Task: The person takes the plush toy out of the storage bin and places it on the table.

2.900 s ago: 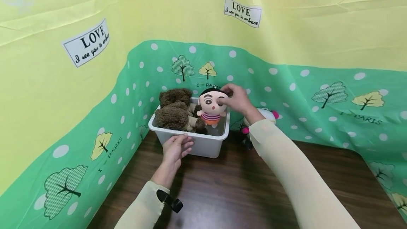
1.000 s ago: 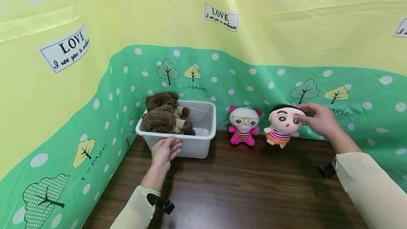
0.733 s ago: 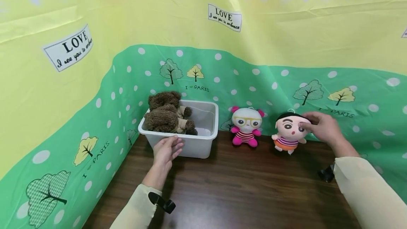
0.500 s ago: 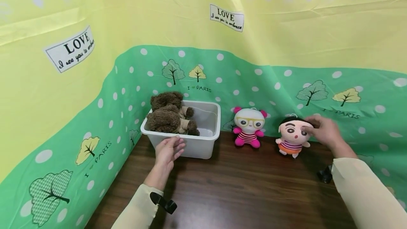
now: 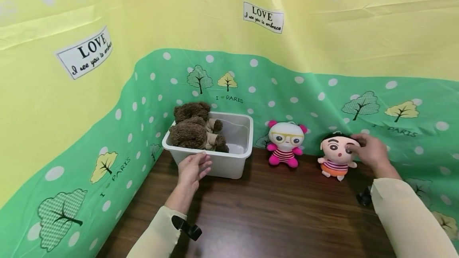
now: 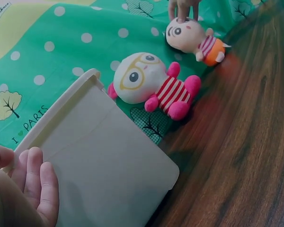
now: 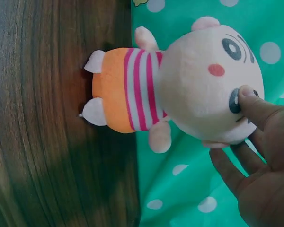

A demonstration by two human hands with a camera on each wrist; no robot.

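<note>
My right hand (image 5: 373, 152) grips the head of a plush boy doll (image 5: 336, 166) with black hair, a striped shirt and orange shorts. The thumb lies over one eye, as the right wrist view shows. The doll is upright at the back of the table, its feet at or near the wood. My left hand (image 5: 191, 170) holds the front rim of a light grey plastic bin (image 5: 215, 166), thumb at the rim and fingers along the outer wall. Brown teddy bears (image 5: 190, 132) lie in the bin's left part.
A pink-and-white plush panda (image 5: 285, 146) with yellow glasses sits between the bin and the boy doll, against the green and yellow printed cloth (image 5: 308, 102). The dark wooden table (image 5: 272, 214) stretches in front.
The boy doll has gone from above the bin to the right, past the panda, and down toward the table in my right hand. My left hand has stayed at the bin's rim.
</note>
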